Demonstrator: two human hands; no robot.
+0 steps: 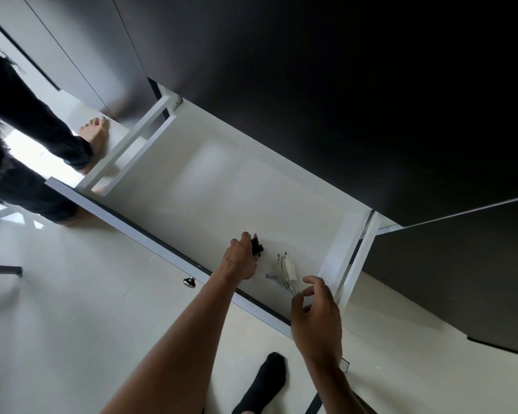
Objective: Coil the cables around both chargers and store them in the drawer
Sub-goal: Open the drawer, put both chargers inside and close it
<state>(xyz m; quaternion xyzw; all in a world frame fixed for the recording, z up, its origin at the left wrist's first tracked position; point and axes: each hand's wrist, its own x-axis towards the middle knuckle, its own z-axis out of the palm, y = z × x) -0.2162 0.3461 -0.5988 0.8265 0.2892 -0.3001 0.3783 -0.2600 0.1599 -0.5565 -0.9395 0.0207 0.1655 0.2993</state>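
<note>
A wide white drawer [222, 186] stands pulled out from a dark cabinet. On its floor near the front right lies a white charger [288, 269] with its white cable wound around it. Just left of it, my left hand [241, 258] is closed around a black charger [257, 247] and holds it down against the drawer floor; most of that charger is hidden by my fingers. My right hand [316, 318] hovers over the drawer's front right corner, fingers apart and curled, holding nothing, a little right of the white charger.
The drawer front has a round metal knob [189, 281]. The dark cabinet top [341, 100] overhangs the drawer's back. Another person's legs and bare foot [95, 135] stand by the drawer's left end. My black-socked foot [266, 380] is on the pale floor below.
</note>
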